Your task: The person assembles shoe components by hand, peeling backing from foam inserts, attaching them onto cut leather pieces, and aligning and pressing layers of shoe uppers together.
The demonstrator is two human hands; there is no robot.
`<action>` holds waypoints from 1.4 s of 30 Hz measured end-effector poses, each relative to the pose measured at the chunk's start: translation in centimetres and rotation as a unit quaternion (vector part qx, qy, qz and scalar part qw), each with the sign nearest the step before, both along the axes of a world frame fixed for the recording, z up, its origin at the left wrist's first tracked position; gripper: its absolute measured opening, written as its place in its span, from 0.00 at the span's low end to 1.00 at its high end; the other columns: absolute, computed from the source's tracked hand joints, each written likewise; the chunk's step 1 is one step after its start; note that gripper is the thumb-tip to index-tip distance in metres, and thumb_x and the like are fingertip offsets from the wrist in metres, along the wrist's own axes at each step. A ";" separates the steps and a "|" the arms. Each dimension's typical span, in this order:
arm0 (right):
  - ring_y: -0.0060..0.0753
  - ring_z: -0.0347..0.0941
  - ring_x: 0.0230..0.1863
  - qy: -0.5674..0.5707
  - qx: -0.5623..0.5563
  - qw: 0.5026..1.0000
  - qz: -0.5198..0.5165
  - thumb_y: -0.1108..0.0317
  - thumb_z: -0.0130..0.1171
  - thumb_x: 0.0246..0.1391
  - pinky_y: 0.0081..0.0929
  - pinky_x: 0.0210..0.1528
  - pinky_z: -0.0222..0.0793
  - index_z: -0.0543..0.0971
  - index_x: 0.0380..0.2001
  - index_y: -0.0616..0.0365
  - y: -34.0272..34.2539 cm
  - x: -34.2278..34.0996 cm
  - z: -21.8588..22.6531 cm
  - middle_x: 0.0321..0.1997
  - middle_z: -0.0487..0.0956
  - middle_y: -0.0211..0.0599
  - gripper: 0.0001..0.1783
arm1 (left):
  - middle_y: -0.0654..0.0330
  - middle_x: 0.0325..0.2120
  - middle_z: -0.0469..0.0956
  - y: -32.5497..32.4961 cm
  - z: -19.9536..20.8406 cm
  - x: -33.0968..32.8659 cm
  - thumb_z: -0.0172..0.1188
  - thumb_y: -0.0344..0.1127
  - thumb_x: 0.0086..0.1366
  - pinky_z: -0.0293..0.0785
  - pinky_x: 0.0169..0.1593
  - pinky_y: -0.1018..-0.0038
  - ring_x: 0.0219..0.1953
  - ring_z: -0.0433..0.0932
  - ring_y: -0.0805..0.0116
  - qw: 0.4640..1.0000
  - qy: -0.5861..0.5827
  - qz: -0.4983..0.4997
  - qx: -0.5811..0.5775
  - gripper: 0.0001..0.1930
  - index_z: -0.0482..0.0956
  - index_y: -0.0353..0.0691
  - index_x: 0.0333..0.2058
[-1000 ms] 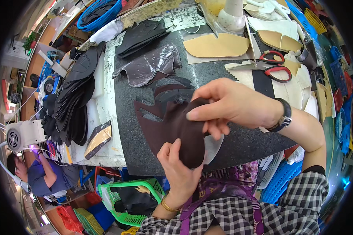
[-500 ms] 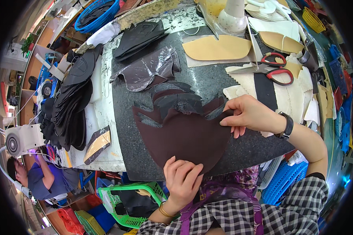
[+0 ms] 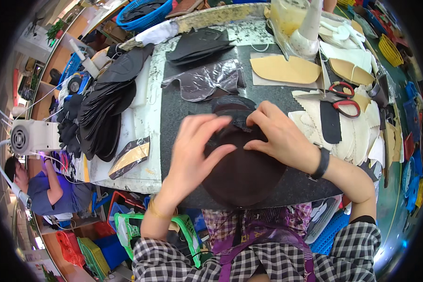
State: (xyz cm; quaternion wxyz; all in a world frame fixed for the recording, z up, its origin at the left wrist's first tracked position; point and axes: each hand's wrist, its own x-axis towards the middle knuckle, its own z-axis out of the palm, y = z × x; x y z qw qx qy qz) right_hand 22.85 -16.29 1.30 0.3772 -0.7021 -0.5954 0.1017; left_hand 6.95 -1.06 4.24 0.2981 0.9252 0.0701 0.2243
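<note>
Brown cloth point(image 3: 244, 181): my left hand point(image 3: 190, 152) moved to 11 o'clock, fingers parted, empty; right hand point(image 3: 283, 138) grip unclear; top-edge work likely.

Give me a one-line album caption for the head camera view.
Left hand and right hand over a dark brown piece, red-handled scissors lying off to the right.

With both forearms point(image 3: 350, 173) angled inward, the blurred left hand point(image 3: 191, 152) held its thumb apart from its fingers while the right hand point(image 3: 283, 140), fingers bent, pointed its thumb leftward.
</note>
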 end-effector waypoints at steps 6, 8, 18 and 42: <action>0.49 0.72 0.33 0.029 0.042 0.999 -0.009 0.70 0.62 0.48 0.40 0.36 0.68 0.72 0.30 0.60 0.8 -0.7 -1.1 0.27 0.75 0.44 0.10 | 0.59 0.37 0.76 2.7 -2.4 2.7 0.71 0.33 0.46 0.69 0.50 0.68 0.45 0.71 0.59 0.993 0.046 -0.112 0.005 0.17 0.79 0.38 0.36; 0.50 0.75 0.31 0.086 0.007 0.996 -0.021 0.70 0.61 0.48 0.39 0.33 0.69 0.74 0.29 0.62 0.7 -0.5 -0.8 0.26 0.76 0.47 0.09 | 0.61 0.33 0.77 3.4 -1.8 2.6 0.70 0.34 0.49 0.70 0.47 0.70 0.41 0.73 0.62 0.992 0.061 -0.105 -0.037 0.13 0.79 0.37 0.31; 0.35 0.75 0.22 0.164 -0.013 0.985 -0.053 0.68 0.62 0.52 0.28 0.28 0.69 0.79 0.30 0.64 0.6 0.0 -0.3 0.21 0.78 0.43 0.09 | 0.59 0.25 0.77 4.1 -1.9 1.9 0.63 0.34 0.59 0.69 0.35 0.76 0.30 0.73 0.74 0.970 0.159 -0.057 -0.175 0.09 0.78 0.34 0.32; 0.27 0.71 0.26 0.060 -0.049 0.997 -0.023 0.74 0.63 0.48 0.23 0.29 0.68 0.74 0.27 0.62 1.6 0.3 -0.4 0.25 0.74 0.37 0.07 | 0.56 0.47 0.72 -2.3 -5.0 -4.3 0.66 0.33 0.51 0.71 0.54 0.62 0.54 0.70 0.54 0.988 -0.028 -0.077 0.132 0.16 0.75 0.40 0.40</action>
